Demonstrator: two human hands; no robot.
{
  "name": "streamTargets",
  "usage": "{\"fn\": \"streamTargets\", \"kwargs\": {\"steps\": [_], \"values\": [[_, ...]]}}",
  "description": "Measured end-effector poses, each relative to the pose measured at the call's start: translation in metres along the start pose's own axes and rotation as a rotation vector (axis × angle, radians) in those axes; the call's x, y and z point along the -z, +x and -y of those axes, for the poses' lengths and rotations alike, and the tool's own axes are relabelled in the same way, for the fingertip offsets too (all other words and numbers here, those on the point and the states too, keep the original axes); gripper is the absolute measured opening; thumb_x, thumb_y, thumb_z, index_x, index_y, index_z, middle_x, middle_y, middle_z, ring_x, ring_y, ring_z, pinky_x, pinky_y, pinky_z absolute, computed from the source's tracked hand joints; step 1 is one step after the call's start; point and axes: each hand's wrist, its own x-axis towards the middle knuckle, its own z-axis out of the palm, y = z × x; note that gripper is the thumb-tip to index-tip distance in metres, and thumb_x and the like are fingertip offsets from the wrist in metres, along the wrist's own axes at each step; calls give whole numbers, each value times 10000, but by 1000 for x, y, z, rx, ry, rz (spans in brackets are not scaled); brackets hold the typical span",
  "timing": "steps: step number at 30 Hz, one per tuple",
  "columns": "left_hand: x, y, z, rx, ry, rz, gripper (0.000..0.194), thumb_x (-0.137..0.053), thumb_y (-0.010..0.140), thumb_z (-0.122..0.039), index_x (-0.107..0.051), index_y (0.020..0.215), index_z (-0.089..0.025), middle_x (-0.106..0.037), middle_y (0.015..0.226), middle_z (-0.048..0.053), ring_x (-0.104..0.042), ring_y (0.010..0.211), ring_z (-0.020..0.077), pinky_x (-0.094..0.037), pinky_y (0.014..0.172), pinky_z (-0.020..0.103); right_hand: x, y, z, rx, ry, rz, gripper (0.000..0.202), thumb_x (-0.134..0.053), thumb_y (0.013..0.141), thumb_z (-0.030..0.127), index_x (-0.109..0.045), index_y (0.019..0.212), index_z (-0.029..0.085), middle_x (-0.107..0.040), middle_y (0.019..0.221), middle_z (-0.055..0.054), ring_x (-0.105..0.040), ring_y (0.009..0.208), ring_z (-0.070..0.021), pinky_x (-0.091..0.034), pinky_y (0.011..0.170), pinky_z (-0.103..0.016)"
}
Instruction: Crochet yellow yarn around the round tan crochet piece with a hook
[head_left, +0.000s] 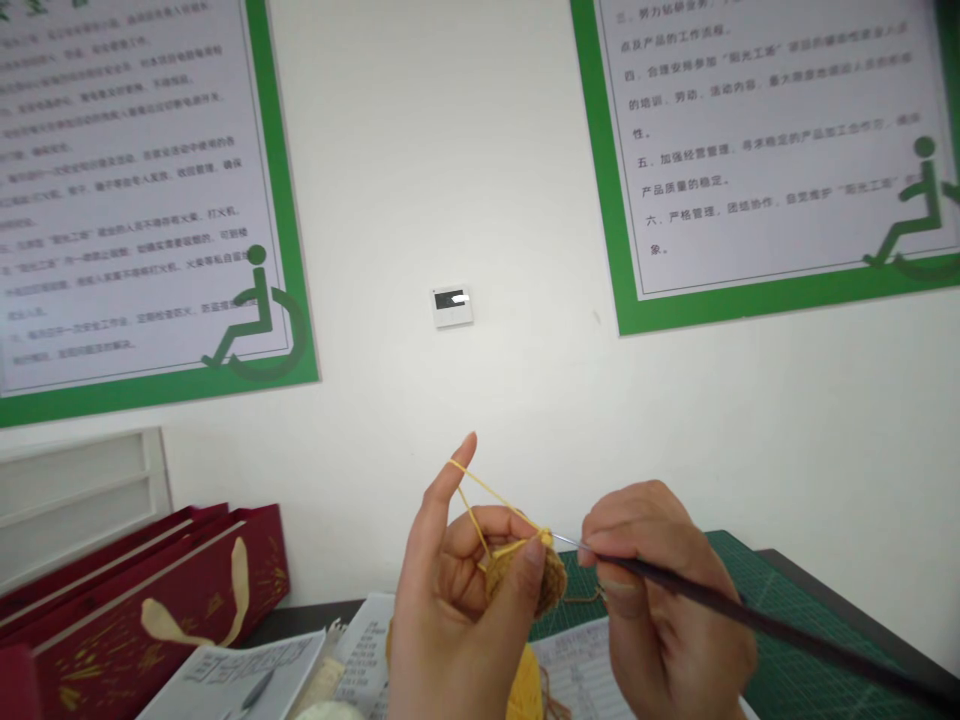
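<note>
Pinched between the thumb and fingers of my left hand (465, 600) is a small brown crochet piece (553, 582) with yellow yarn at its upper edge. The yellow yarn (495, 488) loops over my raised left index finger and runs down to the piece. My right hand (664, 590) grips a crochet hook (697, 592) with a dark handle and a thin metal shaft. The hook's tip meets the yellow loop at the piece's top edge. Below my left hand, a yellow ball of yarn (527, 685) is partly hidden.
Printed papers (577, 660) lie on a green cutting mat (795, 630). At left are dark red gift bags (210, 590) and an open notebook (247, 675) with a pen (259, 692). Green-framed posters (626, 315) and a small panel (452, 307) are on the white wall.
</note>
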Motion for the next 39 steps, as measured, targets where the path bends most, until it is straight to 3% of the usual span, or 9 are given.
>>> {"fn": "streamTargets", "kwargs": {"steps": [4, 7, 12, 17, 21, 24, 28, 36, 39], "values": [[3, 2, -2, -16, 7, 35, 730, -813, 781, -128, -574, 1444, -317, -709, 714, -16, -606, 652, 120, -500, 613, 201, 0, 0, -1, -473, 329, -50, 182, -481, 1060, 265, -615, 938, 246, -575, 746, 26, -541, 665, -127, -427, 617, -278], [4, 3, -2, 13, 10, 49, 706, -839, 757, -142, -611, 1409, -285, -709, 731, -5, -624, 684, 132, -498, 634, 212, -1, 6, -1, -780, 582, -64, 253, -546, 1031, 388, -615, 842, 235, -550, 686, 34, -489, 635, -125, -406, 624, -260], [5, 5, -1, 62, -26, 96, 689, -845, 756, -145, -612, 1393, -271, -718, 791, 11, -673, 760, 175, -538, 735, 294, -7, 11, -1, -1049, 889, 41, 388, -666, 935, 490, -541, 706, 204, -516, 674, 20, -451, 660, -138, -393, 635, -262], [10, 7, -3, 151, -85, 206, 777, -885, 749, -207, -558, 1451, -273, -746, 899, 46, -671, 894, 212, -509, 773, 295, -11, 7, -3, -1044, 928, -19, 347, -701, 916, 469, -546, 744, 211, -515, 716, 20, -462, 692, -143, -424, 671, -275], [10, 7, -4, 203, -119, 168, 565, -785, 872, -354, -617, 1400, -246, -728, 909, 61, -648, 861, 196, -484, 727, 280, -12, 7, -3, -969, 891, -26, 309, -668, 948, 444, -553, 770, 218, -534, 714, 21, -485, 687, -142, -427, 660, -274], [9, 8, -2, 171, -84, 102, 488, -787, 870, -283, -659, 1336, -216, -709, 834, 37, -641, 825, 176, -486, 760, 277, -13, 4, -4, -854, 786, -21, 292, -622, 990, 431, -567, 793, 221, -557, 711, 28, -501, 674, -127, -425, 666, -255], [10, 10, 5, 136, -92, 88, 587, -874, 751, -182, -671, 1302, -195, -697, 779, 13, -649, 753, 161, -509, 731, 275, -12, -3, -7, -711, 679, -19, 203, -574, 1030, 376, -593, 882, 239, -581, 773, 30, -552, 727, -120, -448, 708, -240], [4, 7, 3, 75, -38, -16, 672, -905, 684, -121, -665, 1308, -193, -679, 670, -24, -676, 666, 159, -569, 677, 265, -9, -2, -7, -692, 661, 81, 141, -622, 999, 335, -594, 898, 241, -590, 793, 22, -547, 696, -124, -470, 637, -241], [0, 2, 2, 52, -39, -34, 683, -913, 672, -122, -683, 1306, -232, -662, 689, -38, -668, 666, 156, -605, 698, 302, -7, 3, -9, -477, 520, 122, 65, -615, 989, 281, -607, 932, 250, -584, 796, 13, -563, 697, -140, -460, 592, -261]]}}
